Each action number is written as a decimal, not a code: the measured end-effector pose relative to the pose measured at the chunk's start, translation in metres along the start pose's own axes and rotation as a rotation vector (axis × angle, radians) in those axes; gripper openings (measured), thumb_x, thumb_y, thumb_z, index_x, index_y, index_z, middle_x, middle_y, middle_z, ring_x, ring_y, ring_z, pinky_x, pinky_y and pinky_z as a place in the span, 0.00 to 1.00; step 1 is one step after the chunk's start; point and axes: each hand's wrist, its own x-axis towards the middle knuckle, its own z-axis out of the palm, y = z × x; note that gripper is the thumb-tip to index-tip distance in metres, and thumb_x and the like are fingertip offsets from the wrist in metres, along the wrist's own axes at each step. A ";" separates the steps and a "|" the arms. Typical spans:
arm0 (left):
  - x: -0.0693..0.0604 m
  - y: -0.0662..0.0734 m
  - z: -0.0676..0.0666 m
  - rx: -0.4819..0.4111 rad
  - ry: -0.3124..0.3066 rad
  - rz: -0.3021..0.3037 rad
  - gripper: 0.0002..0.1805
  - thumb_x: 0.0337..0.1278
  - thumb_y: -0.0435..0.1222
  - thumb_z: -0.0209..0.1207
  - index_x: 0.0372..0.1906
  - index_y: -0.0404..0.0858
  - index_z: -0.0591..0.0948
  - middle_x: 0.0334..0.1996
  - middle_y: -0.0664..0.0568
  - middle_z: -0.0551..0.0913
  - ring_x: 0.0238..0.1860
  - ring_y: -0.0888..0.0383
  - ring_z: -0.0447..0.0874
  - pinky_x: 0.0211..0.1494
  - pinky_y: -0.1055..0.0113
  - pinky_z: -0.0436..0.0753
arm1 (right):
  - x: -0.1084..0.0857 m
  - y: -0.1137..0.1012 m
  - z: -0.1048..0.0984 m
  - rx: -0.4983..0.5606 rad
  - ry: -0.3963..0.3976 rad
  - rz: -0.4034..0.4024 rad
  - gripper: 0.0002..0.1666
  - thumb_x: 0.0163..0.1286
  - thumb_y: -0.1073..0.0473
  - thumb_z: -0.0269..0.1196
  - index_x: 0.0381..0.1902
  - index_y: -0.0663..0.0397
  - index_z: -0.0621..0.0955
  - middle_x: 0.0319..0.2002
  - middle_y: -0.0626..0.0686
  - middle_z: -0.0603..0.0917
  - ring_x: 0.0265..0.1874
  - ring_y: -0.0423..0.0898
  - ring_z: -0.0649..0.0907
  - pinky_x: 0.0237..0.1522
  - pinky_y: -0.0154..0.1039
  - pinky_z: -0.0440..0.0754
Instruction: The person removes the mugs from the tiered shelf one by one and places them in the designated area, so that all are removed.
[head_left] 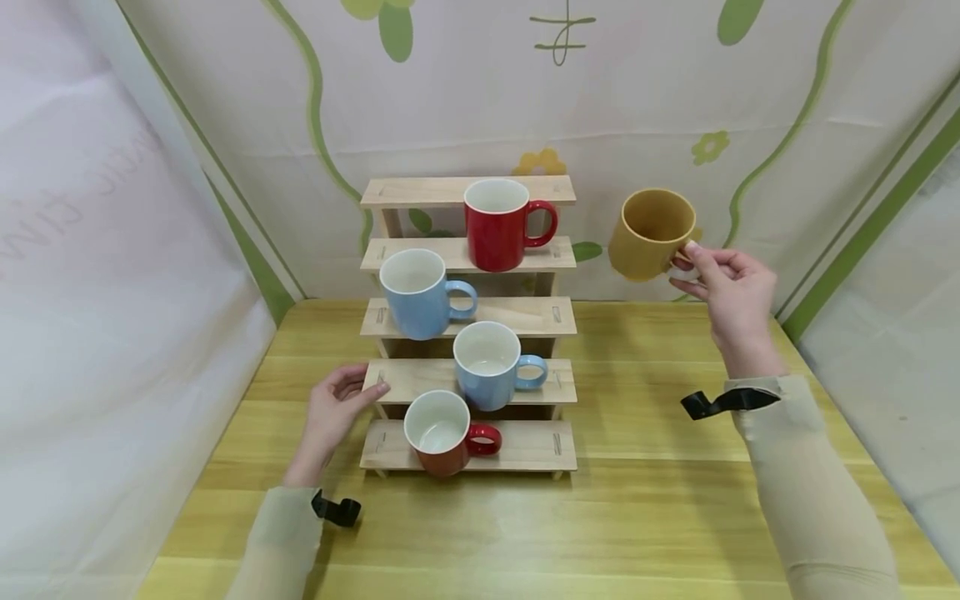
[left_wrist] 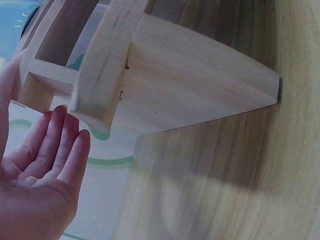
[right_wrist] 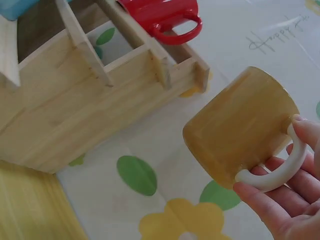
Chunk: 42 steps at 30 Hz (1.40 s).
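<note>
My right hand [head_left: 738,296] pinches the handle of a mustard-yellow mug [head_left: 651,237], held in the air right of the stepped wooden rack [head_left: 420,193]. In the right wrist view the yellow mug [right_wrist: 240,125] is tilted and its handle looks white. My left hand [head_left: 337,412] is at the rack's left side, thumb over the end of a lower step. Its fingers [left_wrist: 67,145] look fairly straight beside the wood. On the rack stand a red mug [head_left: 495,233], a light blue mug [head_left: 416,304], another light blue mug [head_left: 486,375] and a lower red mug [head_left: 442,446].
The rack stands on a yellowish wooden table [head_left: 645,500]. Behind it hangs a pale cloth [head_left: 465,100] with green and yellow plant prints, and white cloth [head_left: 112,333] borders the left side. Black straps with curled ends sit on both sleeves.
</note>
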 end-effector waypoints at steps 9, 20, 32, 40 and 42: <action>0.000 -0.004 -0.001 0.009 0.013 0.010 0.30 0.57 0.37 0.74 0.61 0.28 0.77 0.57 0.39 0.79 0.53 0.59 0.79 0.54 0.74 0.80 | -0.006 0.038 -0.019 -0.049 0.057 0.044 0.19 0.59 0.62 0.77 0.39 0.72 0.82 0.43 0.64 0.88 0.41 0.53 0.89 0.41 0.47 0.86; 0.001 -0.006 -0.001 0.022 0.023 0.011 0.30 0.56 0.39 0.75 0.59 0.29 0.78 0.55 0.40 0.80 0.52 0.57 0.80 0.54 0.75 0.81 | -0.014 0.088 -0.038 -0.132 0.123 0.082 0.21 0.61 0.59 0.75 0.41 0.72 0.81 0.42 0.64 0.88 0.44 0.54 0.89 0.42 0.46 0.87; 0.001 -0.005 0.000 0.032 0.011 0.009 0.31 0.56 0.40 0.75 0.60 0.29 0.78 0.56 0.39 0.80 0.53 0.56 0.79 0.55 0.75 0.80 | -0.023 0.123 -0.050 -0.093 0.144 0.184 0.21 0.62 0.61 0.76 0.44 0.73 0.82 0.44 0.63 0.88 0.45 0.54 0.88 0.47 0.50 0.85; 0.002 -0.005 0.000 0.032 0.013 0.014 0.30 0.57 0.40 0.75 0.60 0.29 0.78 0.56 0.39 0.80 0.53 0.57 0.79 0.55 0.75 0.80 | -0.028 0.137 -0.051 -0.082 0.177 0.224 0.17 0.60 0.61 0.77 0.39 0.69 0.84 0.42 0.64 0.88 0.41 0.54 0.89 0.48 0.51 0.84; 0.001 -0.005 0.001 0.029 0.013 0.015 0.30 0.57 0.39 0.74 0.60 0.28 0.78 0.56 0.38 0.80 0.53 0.58 0.80 0.55 0.75 0.80 | -0.029 0.141 -0.051 -0.090 0.176 0.229 0.18 0.60 0.61 0.77 0.39 0.69 0.83 0.42 0.64 0.88 0.43 0.54 0.89 0.50 0.52 0.83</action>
